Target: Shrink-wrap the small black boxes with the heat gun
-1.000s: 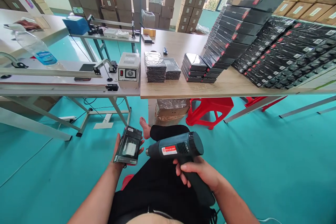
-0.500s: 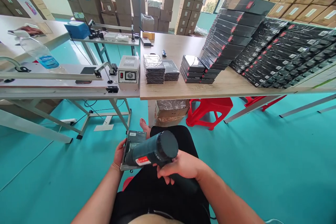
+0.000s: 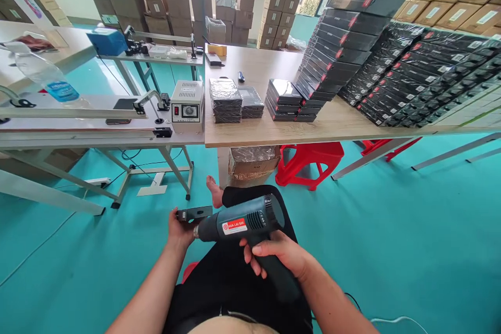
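Observation:
In my right hand [image 3: 274,255] is a dark green heat gun [image 3: 238,219] with a red and white label, my fingers wrapped round its handle. Its metal nozzle points left, close to my left hand [image 3: 180,230]. That hand grips a flat black box [image 3: 194,213] at its left end, held up over the floor in front of my lap. The box is turned so that a narrow side faces me. Part of its lower side is hidden behind my fingers and the gun's front.
On the wooden table [image 3: 235,138] stand wrapped boxes [image 3: 226,100], a tall leaning stack of black boxes [image 3: 336,52] and a small cutter [image 3: 241,77]. To the left is a bar sealer [image 3: 78,112] with its control unit [image 3: 187,107]. A red stool [image 3: 309,162] stands underneath the table.
The box in my left hand has turned from showing its broad face to showing a narrow side. The heat gun has swung round, so its label side faces me and its nozzle points left.

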`<state>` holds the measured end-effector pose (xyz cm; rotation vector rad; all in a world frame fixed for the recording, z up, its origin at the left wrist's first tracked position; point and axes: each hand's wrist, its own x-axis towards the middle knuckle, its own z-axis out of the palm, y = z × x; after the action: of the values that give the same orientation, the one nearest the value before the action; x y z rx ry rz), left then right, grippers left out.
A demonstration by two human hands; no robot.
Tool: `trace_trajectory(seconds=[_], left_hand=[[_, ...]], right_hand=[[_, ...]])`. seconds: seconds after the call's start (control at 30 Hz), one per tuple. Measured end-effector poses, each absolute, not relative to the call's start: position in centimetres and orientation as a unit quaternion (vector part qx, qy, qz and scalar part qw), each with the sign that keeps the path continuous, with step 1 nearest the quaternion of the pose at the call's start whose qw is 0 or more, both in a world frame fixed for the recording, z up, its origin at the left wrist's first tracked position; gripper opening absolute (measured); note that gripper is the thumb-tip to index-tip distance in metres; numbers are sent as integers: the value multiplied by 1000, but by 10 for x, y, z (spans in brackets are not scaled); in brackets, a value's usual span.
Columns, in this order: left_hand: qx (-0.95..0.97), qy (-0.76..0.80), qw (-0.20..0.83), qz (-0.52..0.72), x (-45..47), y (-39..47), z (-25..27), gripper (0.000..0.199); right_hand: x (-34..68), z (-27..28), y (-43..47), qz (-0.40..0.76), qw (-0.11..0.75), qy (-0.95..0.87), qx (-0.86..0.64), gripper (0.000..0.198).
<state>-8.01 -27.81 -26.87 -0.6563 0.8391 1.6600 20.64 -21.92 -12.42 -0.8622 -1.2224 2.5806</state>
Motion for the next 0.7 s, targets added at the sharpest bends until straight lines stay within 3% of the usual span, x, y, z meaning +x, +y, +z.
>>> trace_trajectory(seconds=[0.13, 0.3, 0.5, 0.7], left_hand=[[-326, 341, 531, 704, -76, -274, -275, 35], [-276, 354, 516, 729, -74, -270, -277, 27], [-309, 337, 530, 714, -73, -269, -273, 33], [-270, 356, 516, 731, -69, -266, -267, 23]], right_hand=[[193, -129, -220, 815, 174, -417, -364, 27], [180, -124, -230, 848, 135, -415, -301, 29], [177, -129, -226, 784, 200, -442, -387, 28], [185, -121, -235, 833, 147, -423, -325, 30]])
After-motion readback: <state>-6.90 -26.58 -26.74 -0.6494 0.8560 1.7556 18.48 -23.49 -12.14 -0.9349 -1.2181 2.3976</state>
